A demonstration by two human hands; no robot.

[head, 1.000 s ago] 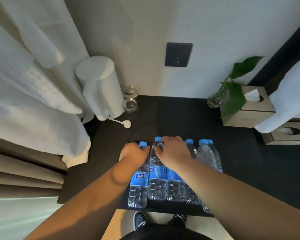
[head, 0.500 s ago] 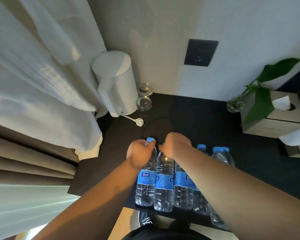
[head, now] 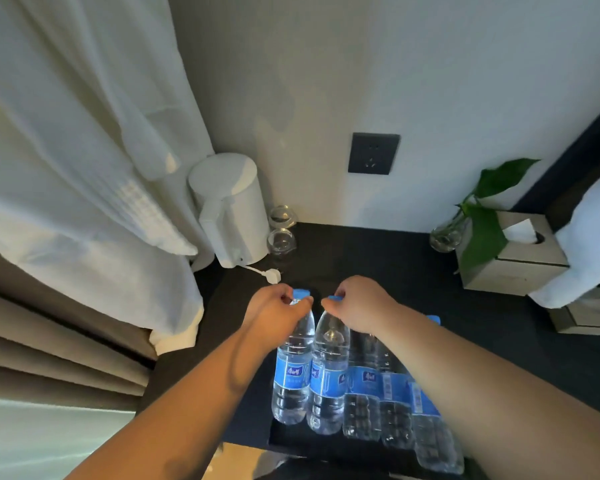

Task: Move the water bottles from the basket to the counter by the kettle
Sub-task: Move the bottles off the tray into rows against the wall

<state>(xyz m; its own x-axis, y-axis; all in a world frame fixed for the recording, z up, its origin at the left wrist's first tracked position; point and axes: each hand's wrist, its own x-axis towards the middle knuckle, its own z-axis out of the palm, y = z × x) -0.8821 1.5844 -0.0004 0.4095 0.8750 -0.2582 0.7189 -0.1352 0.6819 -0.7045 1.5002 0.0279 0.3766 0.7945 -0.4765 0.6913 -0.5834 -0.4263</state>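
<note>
so left hand (head: 277, 313) pinches the cap of the leftmost clear plastic blue-labelled water bottle (head: 292, 365), right hand (head: 358, 306) pinches the second bottle (head: 328, 372)'s cap; the other bottles (head: 365, 389) fill the dark shallow basket (head: 287, 441), lower centre.

There is just one camera, and it sits on the person's head. It looks forward and down — both arms reach in from the bottom edge, with the left hand (head: 274, 310) and the right hand (head: 359, 304) near the middle. The water bottles (head: 326, 375) and the dark tabletop (head: 378, 258) are close below it. The wall (head: 395, 81) faces it at the top. The wide lens bends the sides — the white cloth (head: 66, 150) leans in.
</note>
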